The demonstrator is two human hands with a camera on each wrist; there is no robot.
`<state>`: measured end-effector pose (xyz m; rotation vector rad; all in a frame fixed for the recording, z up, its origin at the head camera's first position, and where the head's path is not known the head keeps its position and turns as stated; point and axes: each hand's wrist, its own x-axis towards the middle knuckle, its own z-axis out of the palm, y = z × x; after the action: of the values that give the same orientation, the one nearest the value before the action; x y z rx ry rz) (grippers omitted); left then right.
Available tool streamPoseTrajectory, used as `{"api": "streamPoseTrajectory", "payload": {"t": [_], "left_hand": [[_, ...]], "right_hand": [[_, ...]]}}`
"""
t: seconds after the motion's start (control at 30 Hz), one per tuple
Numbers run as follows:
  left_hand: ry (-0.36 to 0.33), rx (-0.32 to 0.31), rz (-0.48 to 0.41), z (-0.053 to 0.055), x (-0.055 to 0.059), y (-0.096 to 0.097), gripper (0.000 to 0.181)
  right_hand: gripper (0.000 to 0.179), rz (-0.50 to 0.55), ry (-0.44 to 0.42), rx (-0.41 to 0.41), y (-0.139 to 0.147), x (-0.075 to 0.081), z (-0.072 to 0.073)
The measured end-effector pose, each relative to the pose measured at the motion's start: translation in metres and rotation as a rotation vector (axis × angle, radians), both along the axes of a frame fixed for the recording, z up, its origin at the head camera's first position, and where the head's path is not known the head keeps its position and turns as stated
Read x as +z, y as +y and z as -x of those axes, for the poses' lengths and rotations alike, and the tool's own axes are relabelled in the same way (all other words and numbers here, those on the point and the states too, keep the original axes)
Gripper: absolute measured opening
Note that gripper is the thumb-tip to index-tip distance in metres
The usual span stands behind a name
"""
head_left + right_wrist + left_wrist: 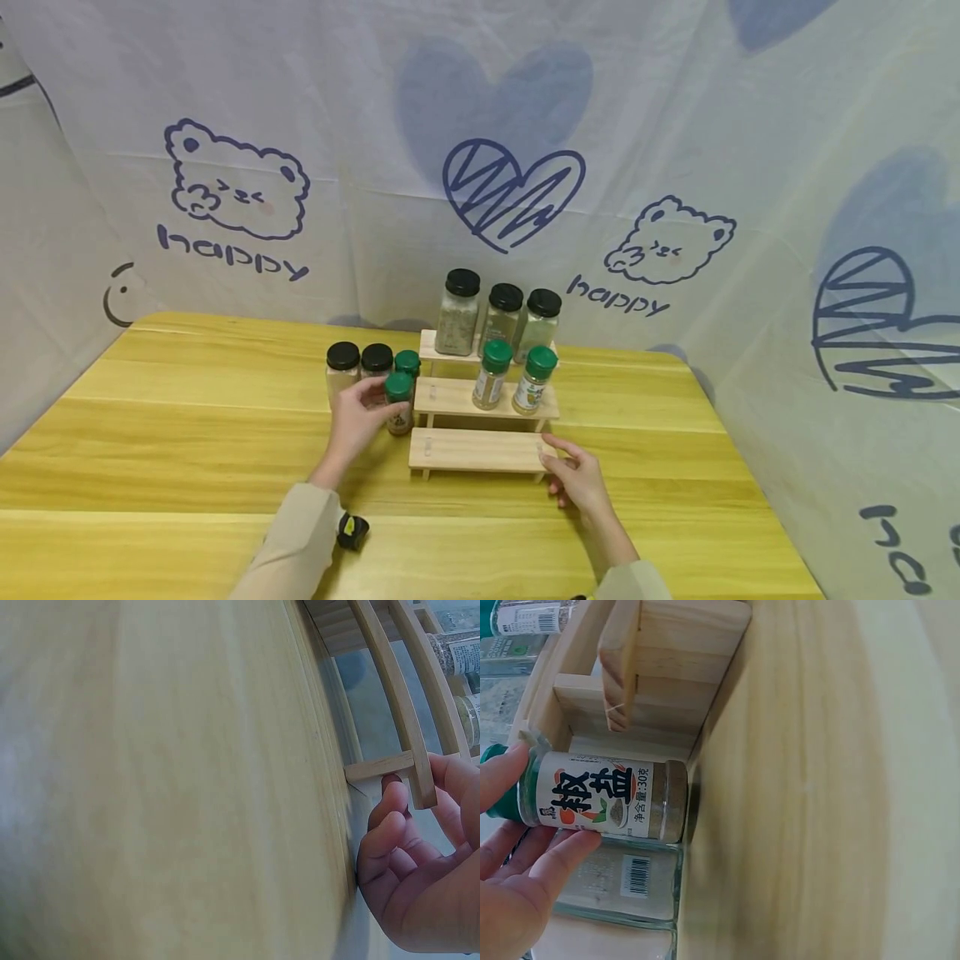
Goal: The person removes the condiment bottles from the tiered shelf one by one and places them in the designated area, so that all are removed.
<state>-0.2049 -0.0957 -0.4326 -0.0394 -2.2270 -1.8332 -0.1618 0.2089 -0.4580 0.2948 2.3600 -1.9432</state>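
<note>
My left hand (pixel 354 423) pinches a green-capped spice jar (pixel 592 793) between thumb and fingers, just left of a three-step wooden spice rack (pixel 476 450). The jar stands upright, its base at or very near the tabletop; its white label carries dark characters. At the rack's lower right corner, my right hand (pixel 583 482) holds the end of the lowest step (pixel 411 739), with fingers on both sides of the board. Nothing stands on that lowest step. Two green-capped jars (pixel 489 383) sit on the middle step, towards its right side.
Three larger black-capped jars (pixel 457 321) occupy the top step. Left of the rack, two black-capped jars (pixel 342 371) and another green-capped jar (pixel 407 362) stand close together behind my left hand. A printed cloth (pixel 360 208) hangs behind the wooden table (pixel 187 450).
</note>
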Motion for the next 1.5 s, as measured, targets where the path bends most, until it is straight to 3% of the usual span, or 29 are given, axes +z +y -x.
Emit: {"api": "streamPoseTrajectory", "payload": {"t": [0.3, 0.57, 0.67, 0.83, 1.23, 1.5], "left_hand": [[-0.020, -0.014, 0.018, 0.001, -0.005, 0.000, 0.043], [0.122, -0.047, -0.035, 0.001, -0.011, -0.002, 0.044], [0.087, -0.051, -0.026, 0.002, -0.010, -0.003, 0.044], [-0.032, -0.050, 0.027, -0.001, -0.005, -0.005, 0.046], [-0.052, -0.038, 0.040, -0.013, 0.004, -0.012, 0.041], [-0.033, 0.007, 0.063, -0.020, 0.010, -0.014, 0.034]], "right_hand": [[0.036, -0.010, -0.003, 0.000, 0.000, 0.000, 0.000], [0.037, 0.004, -0.001, -0.006, -0.001, 0.001, 0.000], [0.037, 0.010, 0.001, -0.010, -0.001, 0.001, 0.001], [0.036, 0.007, -0.002, -0.010, -0.001, 0.001, 0.002], [0.036, 0.005, -0.007, -0.011, -0.001, 0.002, 0.001], [0.036, 0.007, -0.004, -0.008, -0.001, 0.001, 0.000]]}}
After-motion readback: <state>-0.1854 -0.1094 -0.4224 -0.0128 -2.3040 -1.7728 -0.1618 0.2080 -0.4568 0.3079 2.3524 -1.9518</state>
